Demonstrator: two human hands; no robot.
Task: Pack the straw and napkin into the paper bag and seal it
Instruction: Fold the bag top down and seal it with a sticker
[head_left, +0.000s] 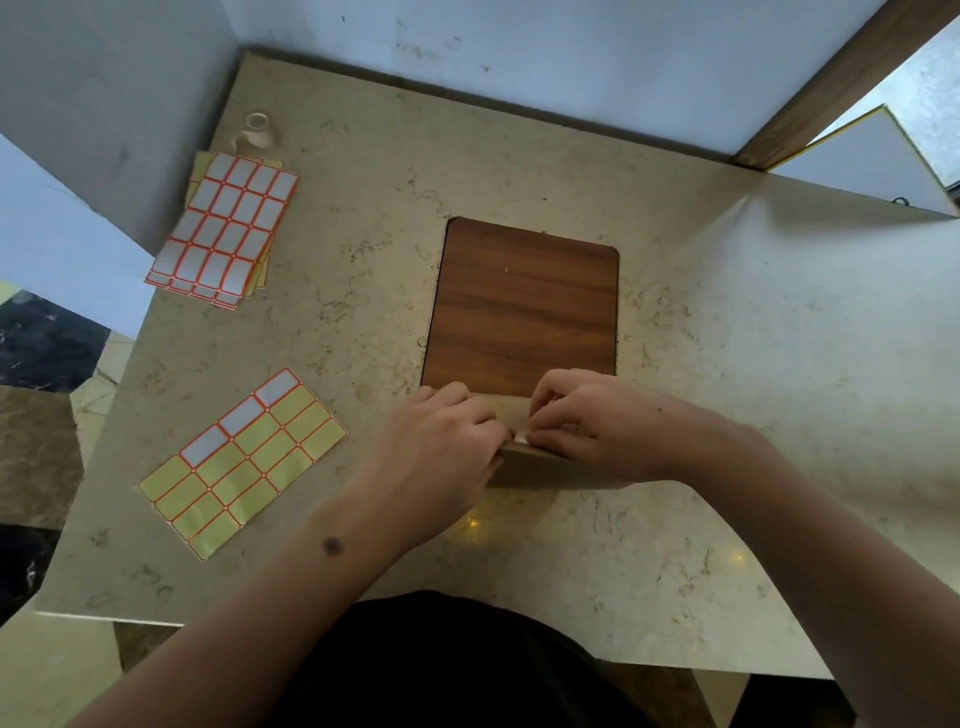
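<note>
A brown paper bag (540, 467) lies on the marble table (727, 338), mostly covered by both hands. My left hand (436, 452) presses on its left part with fingers curled onto the folded top. My right hand (587, 426) pinches the bag's top edge, and a small white sticker (521, 438) shows between the fingertips. The straw and napkin are not visible.
A used label sheet (241, 462), mostly bare yellow backing with three white labels left, lies at the left. A stack of full label sheets (226, 231) sits further back, with a small tape roll (257, 130) behind it. A wooden inset panel (524, 306) lies beyond the hands.
</note>
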